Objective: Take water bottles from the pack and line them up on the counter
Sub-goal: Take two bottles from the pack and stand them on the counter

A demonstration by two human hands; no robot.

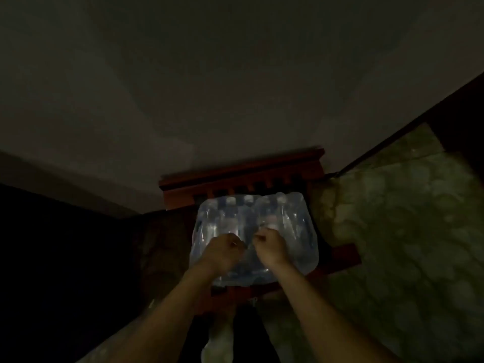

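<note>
Pinching the clear wrap atop the pack (pixel 252 231) of water bottles, the left hand (pixel 224 251) and right hand (pixel 269 247) sit clenched side by side, the pack directly beneath them on a reddish wooden chair (pixel 243 174).

Dim light: shrink-wrapped pack of water bottles (pixel 285 224) on reddish wooden stand (pixel 243 174).

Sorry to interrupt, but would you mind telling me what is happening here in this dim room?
A person has both fists on a shrink-wrapped pack of water bottles sitting on a reddish wooden stand. The left hand and right hand pinch the plastic wrap near its middle, apparently to tear it. No bottle is out yet.
</note>
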